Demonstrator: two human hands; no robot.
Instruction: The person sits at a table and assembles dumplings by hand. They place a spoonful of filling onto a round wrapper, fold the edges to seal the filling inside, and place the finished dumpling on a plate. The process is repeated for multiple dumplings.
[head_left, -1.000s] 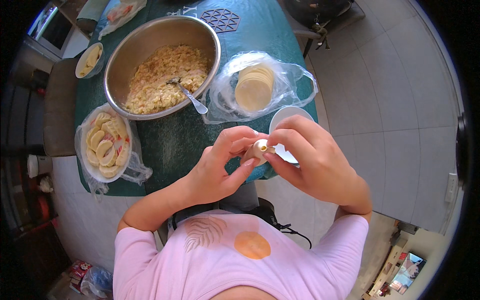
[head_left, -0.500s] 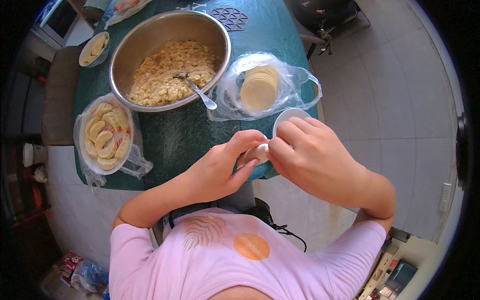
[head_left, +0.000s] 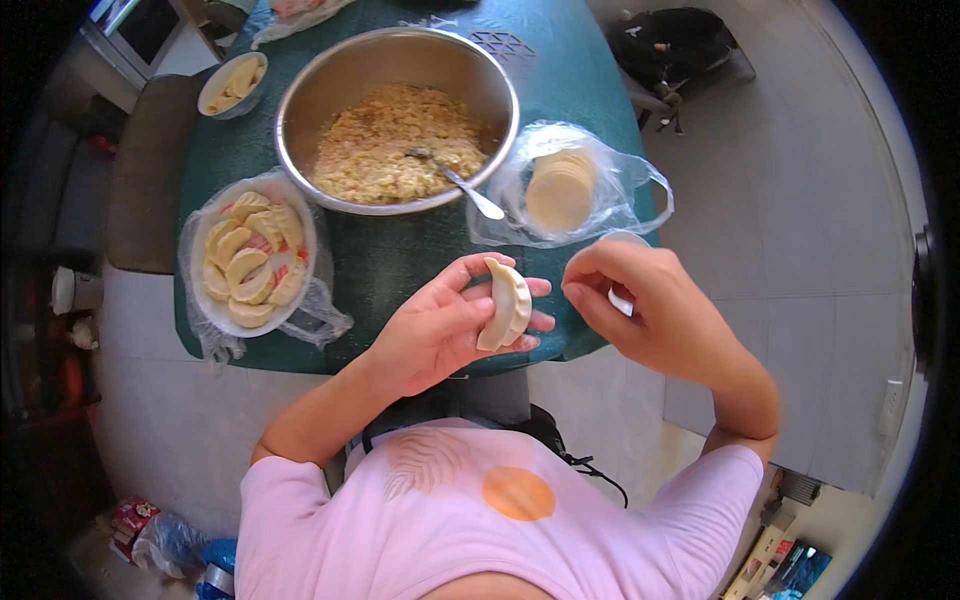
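Note:
A pleated dumpling (head_left: 506, 305) rests across the fingers of my left hand (head_left: 435, 330), with the thumb against its near side. The pleated edge curves toward the right. Apart from it, on the right, my right hand (head_left: 650, 305) is raised with its fingers curled in and the thumb near the index finger; nothing shows between them. Behind and below that hand is a small white bowl (head_left: 625, 238), mostly hidden. Beyond the hands, a stack of round dumpling wrappers (head_left: 561, 192) lies in a clear plastic bag (head_left: 635, 185).
A large steel basin (head_left: 290, 130) of minced filling (head_left: 385, 140) stands on the green-covered table, a spoon (head_left: 485, 205) leaning over its rim. Left of it are a bagged plate (head_left: 312, 235) of several dumplings and a small bowl (head_left: 235, 108) holding pale pieces. A dark trivet (head_left: 503, 45) lies behind.
Half a second ago both hands were together, pinching the dumpling's edge. Now my right hand has come away to the right, and my left hand has opened out, showing the dumpling. The view has shifted slightly.

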